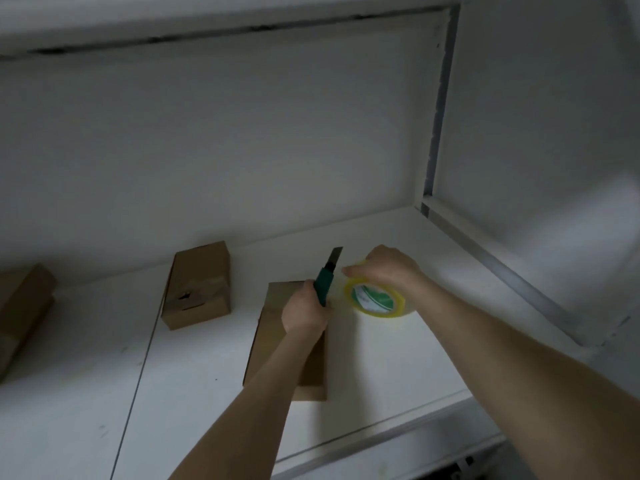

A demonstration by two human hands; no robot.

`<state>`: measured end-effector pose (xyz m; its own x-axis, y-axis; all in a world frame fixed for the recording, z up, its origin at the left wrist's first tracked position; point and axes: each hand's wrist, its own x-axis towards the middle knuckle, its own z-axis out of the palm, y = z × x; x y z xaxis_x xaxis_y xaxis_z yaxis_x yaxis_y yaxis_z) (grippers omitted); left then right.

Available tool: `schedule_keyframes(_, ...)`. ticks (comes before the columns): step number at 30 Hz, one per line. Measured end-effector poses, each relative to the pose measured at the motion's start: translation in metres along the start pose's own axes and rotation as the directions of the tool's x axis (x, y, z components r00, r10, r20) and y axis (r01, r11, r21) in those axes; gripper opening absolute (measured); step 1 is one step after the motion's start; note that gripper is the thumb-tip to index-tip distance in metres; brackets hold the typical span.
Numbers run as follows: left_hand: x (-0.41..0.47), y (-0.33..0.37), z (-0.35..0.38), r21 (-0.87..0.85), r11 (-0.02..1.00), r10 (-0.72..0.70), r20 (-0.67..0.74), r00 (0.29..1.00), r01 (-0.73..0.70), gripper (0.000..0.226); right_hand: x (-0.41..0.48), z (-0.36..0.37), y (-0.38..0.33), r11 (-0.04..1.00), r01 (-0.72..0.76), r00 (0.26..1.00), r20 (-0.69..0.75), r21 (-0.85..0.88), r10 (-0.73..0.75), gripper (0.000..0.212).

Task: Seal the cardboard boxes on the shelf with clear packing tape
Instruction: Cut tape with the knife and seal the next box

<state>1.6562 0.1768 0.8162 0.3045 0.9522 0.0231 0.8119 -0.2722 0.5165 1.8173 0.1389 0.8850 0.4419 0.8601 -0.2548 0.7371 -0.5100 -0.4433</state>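
With the left hand point(304, 311), grips a utility knife point(323, 284) by its green handle, fingers curled tight round it, blade out and pointing up toward the back wall. With the right hand point(384, 268), clasps a roll of clear packing tape point(375, 301) from above, fingers wrapped over the rim, thumb stretched toward the blade. Holds the roll tilted just right of the knife, green-and-white core label facing the camera. Cannot tell whether a strip of tape runs from the roll to the box.

Reaches both bare forearms in from the lower edge, over a white shelf point(398, 358). Holds the left wrist and forearm over a long brown cardboard box point(273, 327) that lies flat near the shelf's front edge, far end just beneath the knife hand; cannot tell touching from hovering.

Sees a second cardboard box point(201, 289) further back and left, apart from the first, closed, with a small dark mark on top. Sees more cardboard point(20, 306) at the left border, cut off by the frame. Notes a dark seam point(138, 368) running front to back just left of the second box, and a pale metal upright point(438, 109) at the right rear corner.
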Motion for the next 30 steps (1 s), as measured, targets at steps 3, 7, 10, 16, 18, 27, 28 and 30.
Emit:
schedule_keyframes(3,0.002,-0.002,0.005,0.024,1.0,0.003,-0.033,0.999,-0.002,0.034,0.006,-0.007,0.005,0.998,0.052,0.996,0.075,-0.026,-0.05,0.051)
schedule_keyframes(7,0.003,-0.005,0.006,0.048,0.999,0.026,-0.029,0.999,-0.025,0.036,0.007,-0.008,0.003,0.99,0.084,0.994,0.078,-0.112,-0.076,0.042)
schedule_keyframes(10,0.004,-0.007,0.005,0.065,0.997,0.041,-0.033,0.999,-0.038,0.038,0.006,-0.01,0.002,0.98,0.069,0.996,0.077,-0.185,-0.055,0.038)
schedule_keyframes(16,0.007,-0.012,0.0,0.073,0.995,0.066,-0.012,0.998,-0.065,0.034,0.008,-0.015,0.001,0.943,0.072,0.995,0.091,-0.325,-0.045,0.041)
schedule_keyframes(18,0.006,-0.013,-0.002,0.082,0.994,0.071,-0.014,0.997,-0.069,0.032,0.007,-0.017,0.001,0.923,0.073,0.992,0.122,-0.378,-0.029,0.042)
schedule_keyframes(27,-0.001,-0.013,-0.004,0.005,0.998,0.057,-0.056,0.997,-0.057,0.034,0.02,-0.005,-0.007,0.918,0.152,0.956,0.29,-0.366,-0.042,0.042)
schedule_keyframes(28,-0.002,-0.012,-0.004,0.013,0.999,0.052,-0.061,0.997,-0.052,0.034,0.023,-0.004,-0.006,0.921,0.149,0.963,0.265,-0.36,-0.052,0.044)
schedule_keyframes(30,-0.003,-0.01,-0.007,0.035,0.999,0.044,-0.05,0.998,-0.042,0.035,0.027,-0.001,-0.004,0.928,0.135,0.976,0.208,-0.348,-0.064,0.044)
